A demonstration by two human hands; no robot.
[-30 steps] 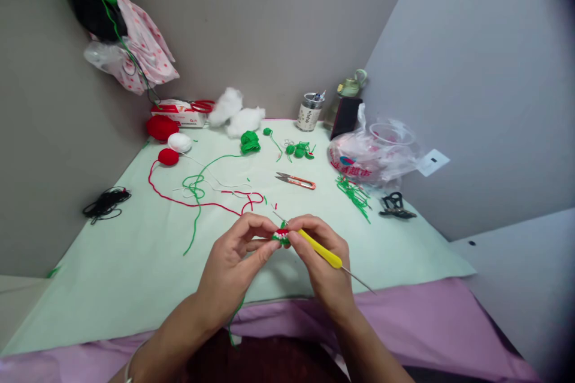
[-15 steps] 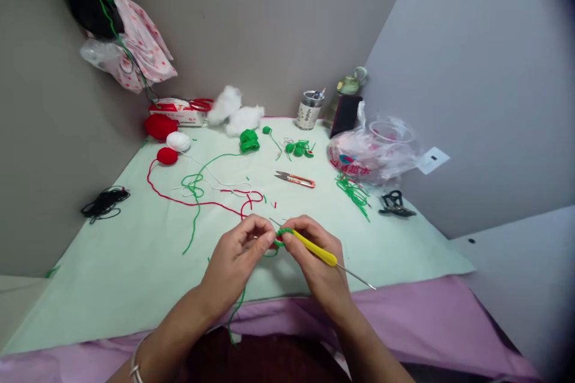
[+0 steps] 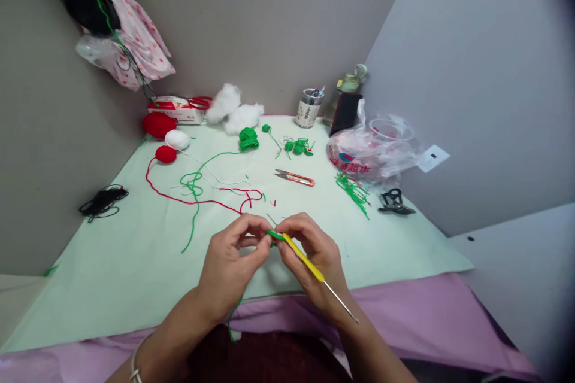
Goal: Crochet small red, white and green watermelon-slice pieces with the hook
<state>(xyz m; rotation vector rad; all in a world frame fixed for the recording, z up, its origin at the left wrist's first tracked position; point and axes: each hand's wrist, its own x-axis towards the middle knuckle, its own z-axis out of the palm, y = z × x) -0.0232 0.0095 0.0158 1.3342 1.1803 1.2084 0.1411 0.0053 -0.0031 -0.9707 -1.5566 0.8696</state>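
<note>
Because my fingertips cover most of it, the green crochet piece (image 3: 277, 236) between my hands shows only as a narrow strip, and I can't tell whether the hook (image 3: 306, 261) is through a stitch. My left hand (image 3: 234, 262) pinches the piece between thumb and forefinger, its other fingers partly hidden behind. My right hand (image 3: 317, 258) grips the hook's yellow handle, fingers bent; one thin end pokes out beyond my fingertips, the other slants back above my right wrist. Below my left hand hangs a green strand (image 3: 232, 324), its upper part out of sight. Both forearms angle inward, cut off by the bottom edge. Straight beyond my hands lie the snips (image 3: 294, 178); farther right sits a plastic bag (image 3: 359, 152), its contents hard to make out.
</note>
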